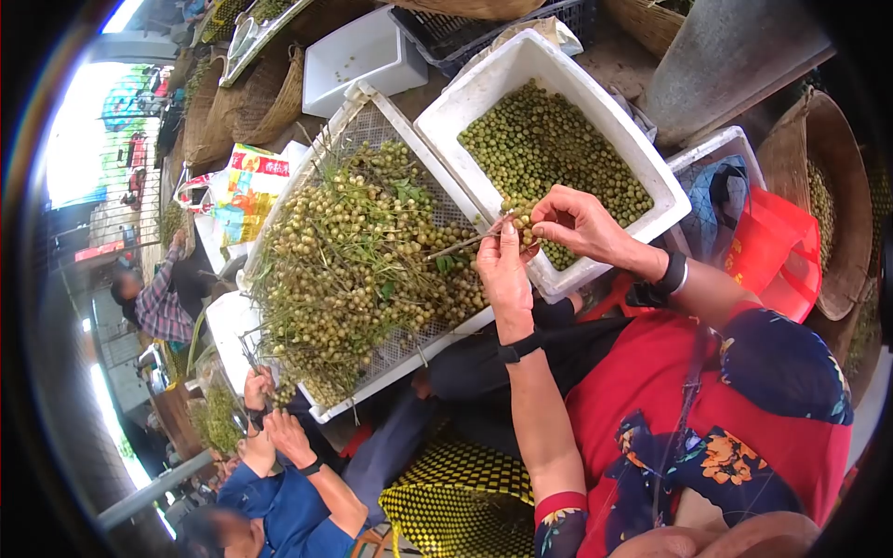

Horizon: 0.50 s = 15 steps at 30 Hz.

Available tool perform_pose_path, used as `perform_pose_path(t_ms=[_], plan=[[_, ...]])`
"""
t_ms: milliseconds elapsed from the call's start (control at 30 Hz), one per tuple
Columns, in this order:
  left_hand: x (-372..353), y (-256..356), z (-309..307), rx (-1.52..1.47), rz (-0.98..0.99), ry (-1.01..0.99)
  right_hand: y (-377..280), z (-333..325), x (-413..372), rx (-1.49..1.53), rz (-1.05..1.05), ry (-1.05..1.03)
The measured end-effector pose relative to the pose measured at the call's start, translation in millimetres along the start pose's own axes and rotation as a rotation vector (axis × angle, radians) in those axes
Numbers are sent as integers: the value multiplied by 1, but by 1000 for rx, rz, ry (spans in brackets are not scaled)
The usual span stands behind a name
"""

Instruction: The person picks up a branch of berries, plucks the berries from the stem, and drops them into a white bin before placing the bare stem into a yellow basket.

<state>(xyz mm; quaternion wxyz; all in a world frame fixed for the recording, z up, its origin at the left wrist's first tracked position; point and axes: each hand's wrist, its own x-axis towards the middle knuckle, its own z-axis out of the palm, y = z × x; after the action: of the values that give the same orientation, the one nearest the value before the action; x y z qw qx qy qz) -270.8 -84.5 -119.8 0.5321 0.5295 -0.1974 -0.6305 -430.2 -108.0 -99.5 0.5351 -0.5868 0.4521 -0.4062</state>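
Observation:
My left hand (507, 279) pinches a fruiting twig (460, 246) between thumb and fingers, its bare stem pointing left over the mesh tray. Close beside it, my right hand (586, 223) is closed at the twig's other end, fingertips on small round yellow-green fruits (521, 216). Both hands are above the near rims of two containers. Under the stem lies a white mesh tray (395, 116) heaped with fruit clusters (353, 251), twigs and leaves. Behind my right hand stands a white foam box (665, 200) holding loose green fruits (549, 139).
Across the tray, another person's hands (284, 437) hold a fruit sprig. A white box (349, 60) and black crate (446, 37) stand at the back. Right are a red bag (772, 251) and a woven basket (860, 251). A yellow-black woven bag (456, 502) sits below.

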Motion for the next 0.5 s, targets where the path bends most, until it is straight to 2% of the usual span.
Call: perform_pose_path(t_ms=[100,333,400,500], plan=[[-2,2,-2,120,15,29,2,-2,2,-120,-22,-24],[-3,0,-10,250,24,-38,18,-4,3,-55,-10,-130],[-2,-1,-13,212,16,-47,18,-5,5,51,87,-256],[-2,3,-10,189,22,-59,37,5,4,201,154,-284]])
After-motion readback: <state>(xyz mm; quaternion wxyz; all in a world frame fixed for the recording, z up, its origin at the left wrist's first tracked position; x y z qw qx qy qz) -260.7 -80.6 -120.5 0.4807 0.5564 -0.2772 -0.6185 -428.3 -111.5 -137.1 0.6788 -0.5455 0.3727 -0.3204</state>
